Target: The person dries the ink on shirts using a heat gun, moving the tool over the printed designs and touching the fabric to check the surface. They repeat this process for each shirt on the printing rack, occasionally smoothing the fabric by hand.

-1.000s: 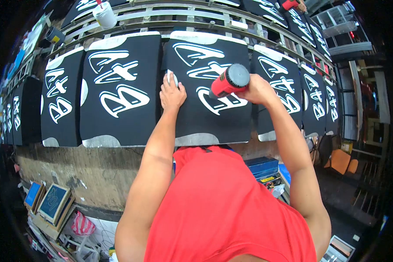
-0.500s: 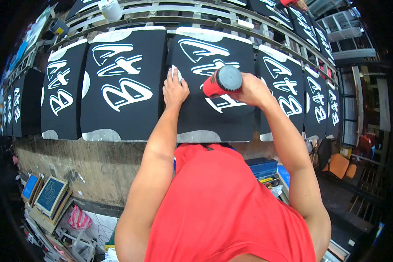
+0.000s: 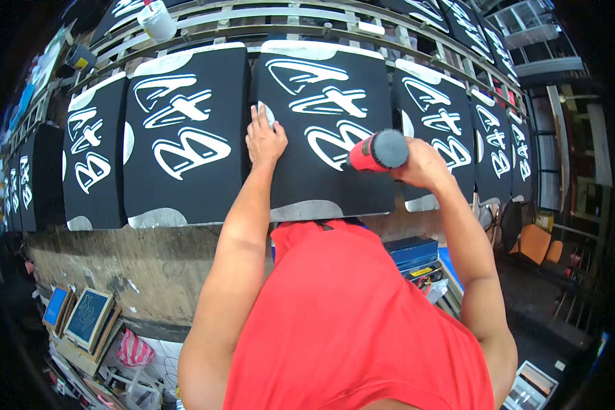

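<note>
Right hand (image 3: 420, 164), gripping heat gun (image 3: 374, 152), neared panel's (image 3: 314, 181) right edge; left hand (image 3: 265, 142) flat opposite.

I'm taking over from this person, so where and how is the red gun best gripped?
Probably by its handle, coming from the right: the right hand wraps it there, hiding most of it. The red gun's dark front end points down towards the black panel and its round grey cap faces up, so the handle side looks the better hold.
</note>
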### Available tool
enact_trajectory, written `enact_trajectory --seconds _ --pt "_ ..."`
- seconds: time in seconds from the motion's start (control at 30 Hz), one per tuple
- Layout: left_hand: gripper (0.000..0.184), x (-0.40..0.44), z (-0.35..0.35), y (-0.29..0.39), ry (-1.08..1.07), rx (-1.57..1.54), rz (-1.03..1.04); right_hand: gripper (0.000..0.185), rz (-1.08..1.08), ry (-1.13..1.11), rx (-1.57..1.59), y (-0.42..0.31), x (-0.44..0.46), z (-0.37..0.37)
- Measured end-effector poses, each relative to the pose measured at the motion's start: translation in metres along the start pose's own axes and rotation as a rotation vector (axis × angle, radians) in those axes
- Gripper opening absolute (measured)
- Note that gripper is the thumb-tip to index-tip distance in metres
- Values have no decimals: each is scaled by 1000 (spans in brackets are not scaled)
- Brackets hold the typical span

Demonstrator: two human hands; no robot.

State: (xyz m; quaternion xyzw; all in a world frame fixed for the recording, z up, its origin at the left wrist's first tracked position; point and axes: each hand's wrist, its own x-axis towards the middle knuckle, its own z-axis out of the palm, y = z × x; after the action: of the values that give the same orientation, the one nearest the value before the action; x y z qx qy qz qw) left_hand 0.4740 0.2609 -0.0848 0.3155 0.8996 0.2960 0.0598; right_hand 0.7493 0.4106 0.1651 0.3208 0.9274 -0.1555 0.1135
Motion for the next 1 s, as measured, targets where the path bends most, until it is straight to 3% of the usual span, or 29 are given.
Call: enact_trajectory --seconds 0.07,0.33,0.47,0.6,0.7,0.93,1.0 --pt "67 -1 2 -1 54 8 25 47 123 -119 58 2 -1 -11" --pt "65 0 4 -1 55 21 24 45 51 81 58 49 -14 -4" --pt "64 0 2 2 50 22 19 43 130 -33 74 83 -20 -6" --pt "64 -1 3 2 49 46 23 40 96 146 22 93 -25 -8" --pt "64 1 5 1 46 59 19 40 186 66 -2 98 -18 -19" --pt "64 1 3 4 19 78 -7 39 91 48 81 109 3 -13" --pt "64 1 4 2 26 85 -8 39 55 130 -6 107 3 -10"
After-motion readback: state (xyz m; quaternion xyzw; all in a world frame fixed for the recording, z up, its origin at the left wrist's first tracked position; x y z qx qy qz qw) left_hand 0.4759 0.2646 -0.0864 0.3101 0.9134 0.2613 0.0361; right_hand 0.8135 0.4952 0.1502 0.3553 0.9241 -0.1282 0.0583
